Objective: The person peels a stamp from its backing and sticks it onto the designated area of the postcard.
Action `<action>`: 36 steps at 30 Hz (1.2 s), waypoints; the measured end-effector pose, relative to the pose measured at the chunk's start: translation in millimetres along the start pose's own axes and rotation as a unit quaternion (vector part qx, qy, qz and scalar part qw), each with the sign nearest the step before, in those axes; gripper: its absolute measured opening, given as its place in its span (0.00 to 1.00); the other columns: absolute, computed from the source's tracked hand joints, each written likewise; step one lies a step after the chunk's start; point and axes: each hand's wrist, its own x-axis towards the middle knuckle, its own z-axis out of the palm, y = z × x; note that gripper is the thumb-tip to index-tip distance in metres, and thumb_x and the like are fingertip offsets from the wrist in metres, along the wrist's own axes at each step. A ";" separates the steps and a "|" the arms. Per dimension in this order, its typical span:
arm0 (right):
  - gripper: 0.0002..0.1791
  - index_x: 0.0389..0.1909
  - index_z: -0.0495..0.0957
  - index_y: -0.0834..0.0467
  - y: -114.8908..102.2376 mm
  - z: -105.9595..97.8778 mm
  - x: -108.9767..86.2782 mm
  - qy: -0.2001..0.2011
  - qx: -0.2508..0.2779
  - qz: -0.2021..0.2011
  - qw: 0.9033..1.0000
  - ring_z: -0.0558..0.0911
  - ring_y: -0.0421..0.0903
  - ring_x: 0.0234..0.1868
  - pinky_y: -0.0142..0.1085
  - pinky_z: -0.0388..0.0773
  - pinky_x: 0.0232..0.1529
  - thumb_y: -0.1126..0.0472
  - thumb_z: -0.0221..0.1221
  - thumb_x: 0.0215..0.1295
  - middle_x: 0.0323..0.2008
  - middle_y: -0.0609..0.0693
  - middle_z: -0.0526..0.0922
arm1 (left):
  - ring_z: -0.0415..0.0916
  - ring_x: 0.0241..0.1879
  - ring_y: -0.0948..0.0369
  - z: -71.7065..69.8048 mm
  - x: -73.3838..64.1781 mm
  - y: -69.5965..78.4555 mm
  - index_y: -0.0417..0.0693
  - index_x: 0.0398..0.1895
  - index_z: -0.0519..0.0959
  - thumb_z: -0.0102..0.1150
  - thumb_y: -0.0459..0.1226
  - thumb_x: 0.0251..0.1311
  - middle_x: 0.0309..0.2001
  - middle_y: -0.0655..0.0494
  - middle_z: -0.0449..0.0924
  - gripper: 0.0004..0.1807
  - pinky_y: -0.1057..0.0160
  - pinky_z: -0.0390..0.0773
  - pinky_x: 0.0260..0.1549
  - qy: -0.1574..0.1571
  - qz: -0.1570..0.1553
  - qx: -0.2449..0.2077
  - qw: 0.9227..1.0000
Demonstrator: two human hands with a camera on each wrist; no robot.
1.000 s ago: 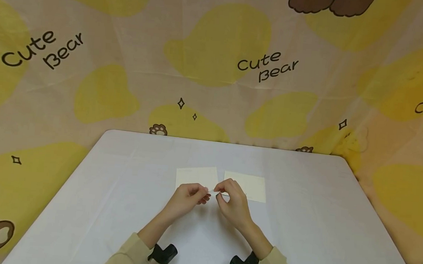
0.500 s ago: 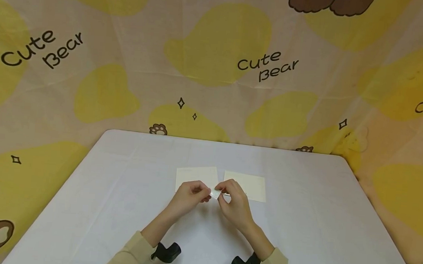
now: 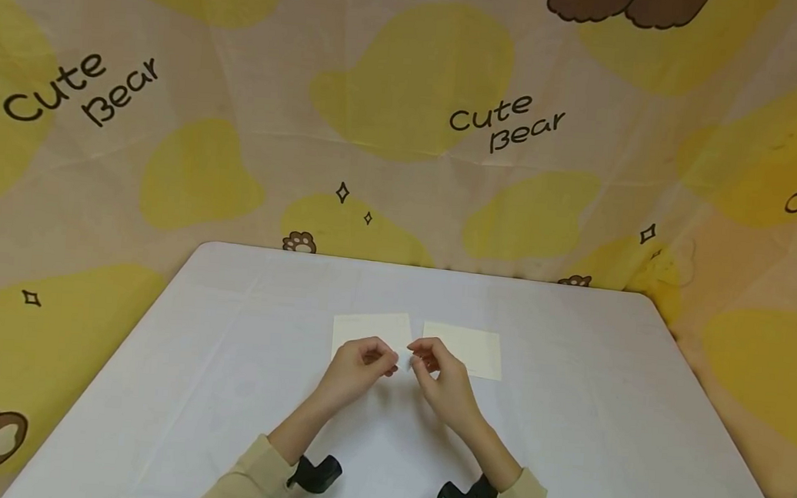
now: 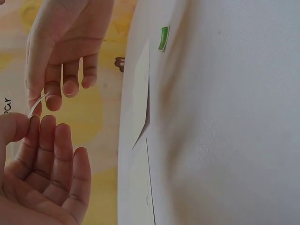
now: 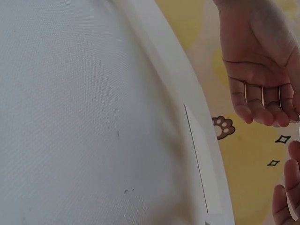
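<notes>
My left hand (image 3: 355, 369) pinches a small thin white piece (image 4: 37, 104) between thumb and index finger, held up above the table. In the left wrist view it shows nearly edge-on as a narrow curved strip, its free end by my right fingertips. My right hand (image 3: 448, 384) faces it from the right; in the head view its thumb and index finger stand apart, the other fingers loosely bent. Behind the hands lie two cream paper sheets, a left sheet (image 3: 368, 326) and a right sheet (image 3: 481, 355), side by side and partly covered by the hands.
The white table (image 3: 222, 391) reaches to a yellow patterned cloth (image 3: 410, 88) at the back. A small green piece with a white border (image 4: 163, 38) shows over the table in the left wrist view. Black wrist cameras (image 3: 316, 475) hang below the sleeves.
The white piece, seen flat between both hands half a second ago, has turned edge-on to the head camera. The right thumb and index finger have drawn slightly away from it. The sheets have not moved.
</notes>
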 end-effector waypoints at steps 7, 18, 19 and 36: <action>0.07 0.39 0.76 0.63 -26.7 -7.4 3.2 -0.022 0.026 0.089 0.995 0.77 0.43 0.31 0.30 0.76 0.34 0.72 0.56 0.60 0.33 0.55 0.81 | 0.80 0.32 0.51 3.5 0.4 -0.3 0.37 0.30 0.79 0.55 0.32 0.59 0.29 0.45 0.82 0.06 0.65 0.75 0.31 -0.007 0.016 -0.004 1.000; 0.07 0.38 0.76 0.64 -43.9 -15.9 5.7 -0.011 0.036 0.106 0.994 0.77 0.42 0.32 0.31 0.76 0.36 0.73 0.55 0.61 0.32 0.56 0.80 | 0.79 0.32 0.57 4.3 0.2 -2.7 0.34 0.33 0.78 0.53 0.31 0.61 0.31 0.45 0.82 0.07 0.63 0.79 0.35 -0.036 0.030 -0.026 0.999; 0.06 0.39 0.76 0.65 -44.2 -16.2 6.1 -0.011 0.036 0.106 0.994 0.77 0.43 0.32 0.31 0.76 0.36 0.73 0.54 0.61 0.32 0.57 0.80 | 0.79 0.32 0.57 4.2 0.1 -2.7 0.33 0.33 0.78 0.53 0.31 0.61 0.30 0.47 0.82 0.07 0.63 0.78 0.34 -0.037 0.031 -0.024 0.999; 0.12 0.36 0.77 0.56 -4.6 -11.5 3.3 0.059 -0.023 -0.013 0.998 0.75 0.38 0.32 0.32 0.76 0.33 0.74 0.59 0.55 0.35 0.46 0.79 | 0.79 0.32 0.54 4.5 -0.4 -0.5 0.32 0.32 0.78 0.53 0.30 0.60 0.29 0.47 0.82 0.07 0.68 0.76 0.31 -0.022 0.025 -0.005 0.999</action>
